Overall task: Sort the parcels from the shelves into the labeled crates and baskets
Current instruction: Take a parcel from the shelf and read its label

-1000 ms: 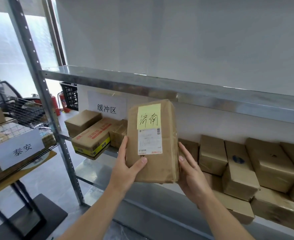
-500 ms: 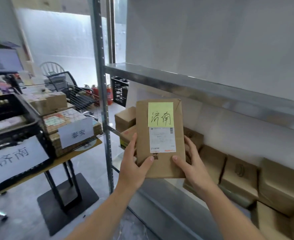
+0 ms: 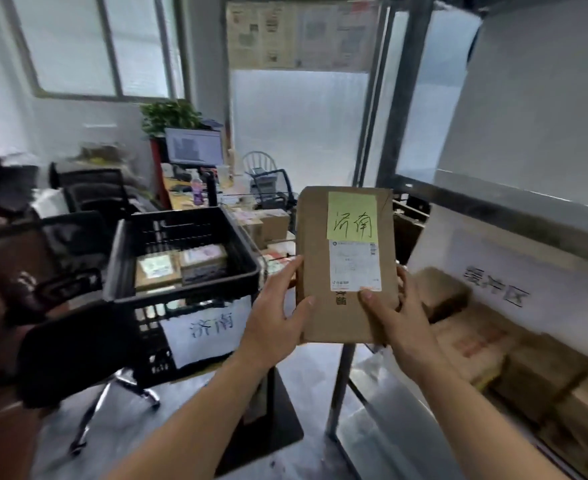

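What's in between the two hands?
In the head view, the brown parcel sits between the left hand and right hand; both grip it.

Pale daylight through frosted windows [image 3: 77, 46]. Monitor [image 3: 194, 147] lit on a desk [image 3: 181, 195], plant [image 3: 169, 116] behind it. Black office chairs [image 3: 91, 192], grey floor [image 3: 188, 431].

One wide-angle view from the person's head looks forward and somewhat down, close on the parcel [image 3: 346, 268] held at centre. It faces the black crate [image 3: 181, 289] at left and the shelf post [image 3: 341, 386] at right. The left edge seems blurred.
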